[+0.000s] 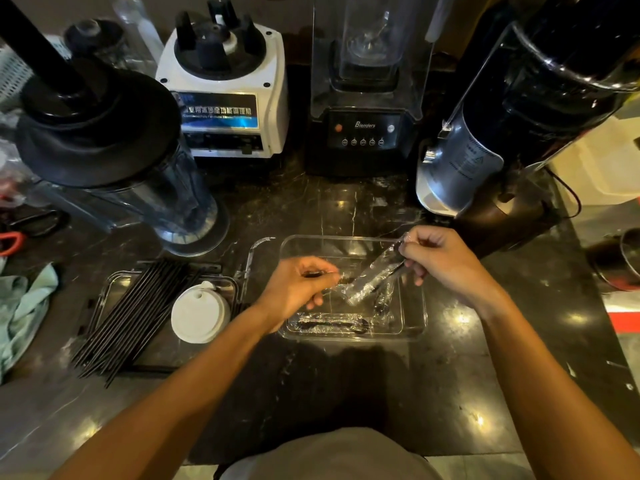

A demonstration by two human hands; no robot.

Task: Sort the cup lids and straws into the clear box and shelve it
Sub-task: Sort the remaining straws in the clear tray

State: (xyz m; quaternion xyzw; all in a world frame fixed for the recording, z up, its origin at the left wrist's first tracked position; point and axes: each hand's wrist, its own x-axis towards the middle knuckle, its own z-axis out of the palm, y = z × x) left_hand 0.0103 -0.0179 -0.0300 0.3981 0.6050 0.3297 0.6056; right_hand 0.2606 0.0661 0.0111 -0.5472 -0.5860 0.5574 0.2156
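A person stands at a dark marble desk, both bare arms reaching forward over a clear box that sits open in front of them. The right hand pinches the upper end of a plastic-wrapped bundle, apparently wrapped straws, holding it slanted down into the box. The left hand is closed in a pinch at the bundle's lower end, seemingly steadying or guiding it so it lies flat. Another wrapped bundle already lies along the box's near wall, and a third seems to rest near the right side, though the clear plastic makes this hard to read.

To the left of the box, a tray carries a fan of loose black straws and a stack of white cup lids, kept within easy reach and seemingly not yet sorted. A green cloth lies at the far left. Blenders line the back of the desk. No shelf is visible, so shelving looks a good way off.
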